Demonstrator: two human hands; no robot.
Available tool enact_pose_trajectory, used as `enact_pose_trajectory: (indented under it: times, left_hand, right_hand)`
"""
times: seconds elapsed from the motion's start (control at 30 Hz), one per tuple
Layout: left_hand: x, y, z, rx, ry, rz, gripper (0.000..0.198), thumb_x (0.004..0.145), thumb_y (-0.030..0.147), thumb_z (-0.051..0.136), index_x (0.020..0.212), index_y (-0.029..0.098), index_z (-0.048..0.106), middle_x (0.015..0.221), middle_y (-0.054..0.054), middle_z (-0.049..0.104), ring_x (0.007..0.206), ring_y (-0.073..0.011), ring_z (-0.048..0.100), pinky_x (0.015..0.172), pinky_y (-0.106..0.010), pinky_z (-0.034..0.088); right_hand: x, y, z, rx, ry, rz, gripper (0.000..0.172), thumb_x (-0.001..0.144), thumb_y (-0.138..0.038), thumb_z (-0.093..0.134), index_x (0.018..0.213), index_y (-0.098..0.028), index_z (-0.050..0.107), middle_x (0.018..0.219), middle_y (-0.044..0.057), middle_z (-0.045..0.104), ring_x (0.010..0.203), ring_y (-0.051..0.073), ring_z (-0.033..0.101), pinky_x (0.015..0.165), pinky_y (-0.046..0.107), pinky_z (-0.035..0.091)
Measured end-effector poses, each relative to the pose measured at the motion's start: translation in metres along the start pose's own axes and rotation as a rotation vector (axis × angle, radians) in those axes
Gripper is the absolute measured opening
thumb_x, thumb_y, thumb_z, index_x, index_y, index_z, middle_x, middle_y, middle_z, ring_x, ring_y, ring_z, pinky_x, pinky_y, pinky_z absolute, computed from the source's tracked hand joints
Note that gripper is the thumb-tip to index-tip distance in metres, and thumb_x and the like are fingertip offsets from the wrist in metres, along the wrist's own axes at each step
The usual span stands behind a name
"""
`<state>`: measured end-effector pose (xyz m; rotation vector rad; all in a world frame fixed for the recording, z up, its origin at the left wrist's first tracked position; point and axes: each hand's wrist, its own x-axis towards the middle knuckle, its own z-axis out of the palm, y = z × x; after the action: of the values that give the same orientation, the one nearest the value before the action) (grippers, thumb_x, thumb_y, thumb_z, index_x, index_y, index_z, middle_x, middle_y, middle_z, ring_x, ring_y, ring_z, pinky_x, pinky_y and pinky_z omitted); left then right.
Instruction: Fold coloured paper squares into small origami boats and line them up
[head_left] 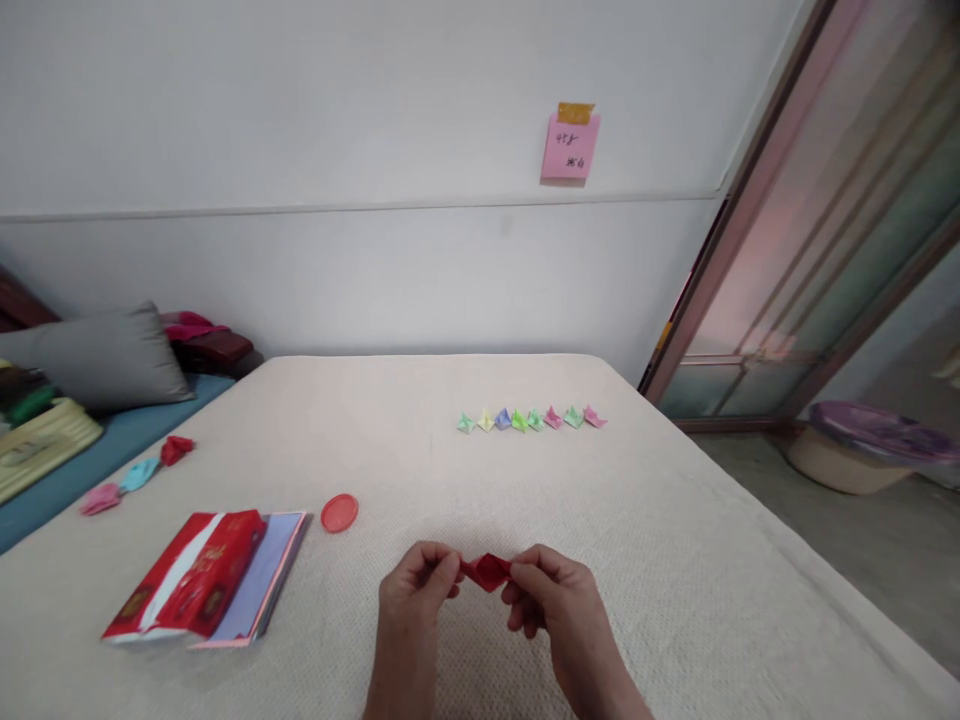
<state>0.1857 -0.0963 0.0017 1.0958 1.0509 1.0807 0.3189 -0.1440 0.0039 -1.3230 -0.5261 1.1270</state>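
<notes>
Between my two hands is a small folded red paper piece (pixel 490 571), pointed at both ends and slightly open in the middle, held just above the table. My left hand (pixel 420 590) pinches its left tip between thumb and fingers. At the opposite tip, my right hand (pixel 551 598) pinches it the same way, with the lower fingers curled. The fingers hide both ends of the paper. A round red lid-like disc (pixel 340 513) lies on the cloth to the left of my hands.
A red and white packet (pixel 199 575) rests on coloured paper sheets (pixel 259 580) at left. Several small folded paper shapes (pixel 520 420) stand in a row farther back. Pink, blue and red folded pieces (pixel 140 474) lie near the left edge of the cloth-covered table (pixel 675 560).
</notes>
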Motion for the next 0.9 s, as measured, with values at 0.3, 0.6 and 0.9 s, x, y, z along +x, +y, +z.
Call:
enact_pose_trajectory:
  times: [0.3, 0.6, 0.9]
  left_hand:
    - [0.000, -0.009, 0.009, 0.183, 0.003, 0.005, 0.032, 0.061, 0.020, 0.075, 0.089, 0.017, 0.058, 0.086, -0.007, 0.064, 0.083, -0.0241, 0.062, 0.069, -0.033, 0.049]
    - [-0.003, -0.012, 0.004, 0.032, -0.071, 0.023, 0.020, 0.076, 0.012, 0.051, 0.095, 0.019, 0.054, 0.081, -0.003, 0.067, 0.074, -0.0197, 0.067, 0.072, -0.034, 0.051]
    - [-0.002, -0.013, 0.002, 0.059, -0.016, 0.051, 0.016, 0.080, 0.017, 0.052, 0.096, 0.018, 0.054, 0.080, -0.004, 0.068, 0.074, -0.0193, 0.066, 0.070, -0.032, 0.051]
  right_hand:
    - [-0.007, 0.004, 0.003, -0.350, 0.017, -0.246, 0.017, 0.076, -0.020, 0.056, 0.059, -0.018, 0.060, 0.049, -0.002, 0.058, 0.043, 0.012, 0.054, 0.042, 0.022, 0.037]
    - [-0.007, 0.009, 0.002, -0.413, 0.006, -0.280, 0.018, 0.079, -0.020, 0.054, 0.063, -0.019, 0.062, 0.052, -0.002, 0.060, 0.045, 0.013, 0.056, 0.044, 0.022, 0.040]
    - [-0.008, 0.010, 0.003, -0.534, -0.047, -0.279, 0.017, 0.081, -0.016, 0.046, 0.074, -0.020, 0.061, 0.056, -0.002, 0.060, 0.046, 0.013, 0.053, 0.045, 0.023, 0.040]
